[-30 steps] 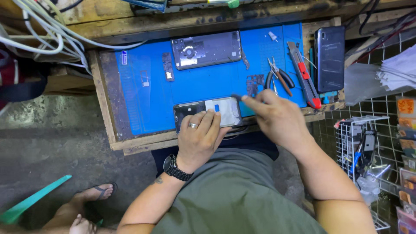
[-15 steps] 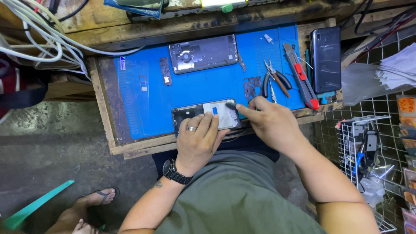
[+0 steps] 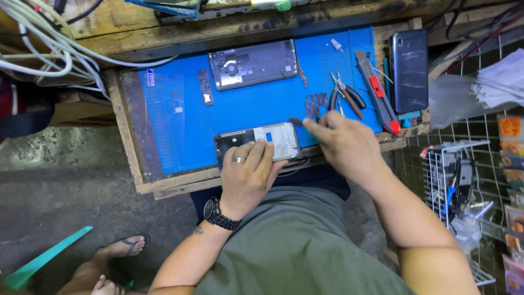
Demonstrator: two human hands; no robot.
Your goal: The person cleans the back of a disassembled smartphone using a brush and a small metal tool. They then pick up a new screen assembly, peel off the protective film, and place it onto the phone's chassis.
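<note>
Two hands work at the near edge of the blue rubber work mat (image 3: 180,131). Left hand (image 3: 248,175) lies flat, fingers spread, pressing the opened phone frame with white inner panel (image 3: 256,143), whose long axis runs left to right. Right hand (image 3: 344,145), fingertips pinched on a small dark tool (image 3: 297,121), sits just beside the frame's right end.

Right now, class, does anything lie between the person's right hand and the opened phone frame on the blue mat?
Nothing visible does. The right hand holds a small dark tool at the opened phone frame, which the left hand steadies on the blue mat.
</note>
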